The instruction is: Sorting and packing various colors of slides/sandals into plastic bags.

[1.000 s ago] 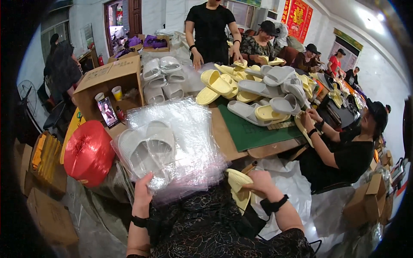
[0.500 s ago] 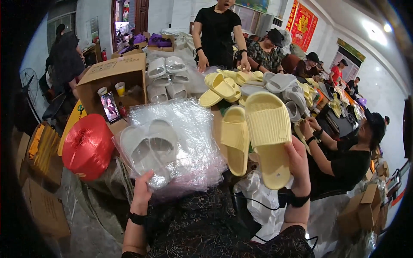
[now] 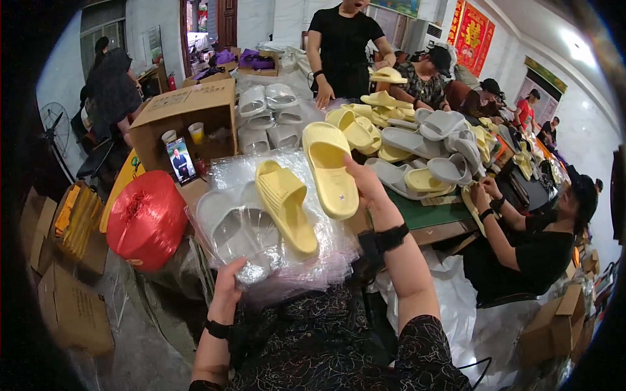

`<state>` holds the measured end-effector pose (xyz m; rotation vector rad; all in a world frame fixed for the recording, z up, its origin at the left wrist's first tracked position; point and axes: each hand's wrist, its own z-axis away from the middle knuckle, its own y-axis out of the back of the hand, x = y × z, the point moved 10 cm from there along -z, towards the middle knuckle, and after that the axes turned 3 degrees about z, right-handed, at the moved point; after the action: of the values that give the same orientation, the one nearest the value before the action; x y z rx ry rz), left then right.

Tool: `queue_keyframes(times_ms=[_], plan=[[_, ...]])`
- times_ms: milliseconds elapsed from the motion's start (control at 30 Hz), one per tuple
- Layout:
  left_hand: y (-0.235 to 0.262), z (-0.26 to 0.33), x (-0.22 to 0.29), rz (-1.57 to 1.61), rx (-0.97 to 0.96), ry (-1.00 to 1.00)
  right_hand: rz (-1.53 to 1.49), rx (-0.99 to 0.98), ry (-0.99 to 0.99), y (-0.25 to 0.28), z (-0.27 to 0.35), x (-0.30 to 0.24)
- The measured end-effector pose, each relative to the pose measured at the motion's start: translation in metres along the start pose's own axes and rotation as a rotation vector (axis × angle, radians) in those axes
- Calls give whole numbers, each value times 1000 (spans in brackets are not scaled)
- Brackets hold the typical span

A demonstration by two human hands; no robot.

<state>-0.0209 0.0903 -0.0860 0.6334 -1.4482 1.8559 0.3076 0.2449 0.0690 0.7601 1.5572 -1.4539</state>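
**Yellow slippers held over the bag stack**

The right hand (image 3: 366, 186) is closed around a pair of yellow slippers (image 3: 306, 186), gripping them at their right edge and holding them up above the lap. The two slippers lie side by side, long axes running roughly from 12 to 6 o'clock, tilted slightly toward 11. The left hand (image 3: 228, 290) is closed on the near edge of a stack of clear plastic bags (image 3: 261, 234), with a grey slipper pair (image 3: 238, 228) showing through the top one. From the left hand, the yellow pair lies toward 1 o'clock, overlapping the bags' right half; the bag edge in that hand lies at about 7 o'clock from the slippers. A red twine spool (image 3: 147, 218) sits at 9 o'clock of the bags, and the table (image 3: 430, 218) beyond carries more slippers.
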Motion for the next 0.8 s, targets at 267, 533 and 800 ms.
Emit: queue_keyframes(times_ms=[267,533,800], plan=[[-13,-9,-3,-1,-13,3,838,205,94,89,-24,51],[-8,-4,6,9,-11,-38,1643,27,69,-39,16,50],[20,-11,-16,10,26,4,1646,330,279,-10,2,95]])
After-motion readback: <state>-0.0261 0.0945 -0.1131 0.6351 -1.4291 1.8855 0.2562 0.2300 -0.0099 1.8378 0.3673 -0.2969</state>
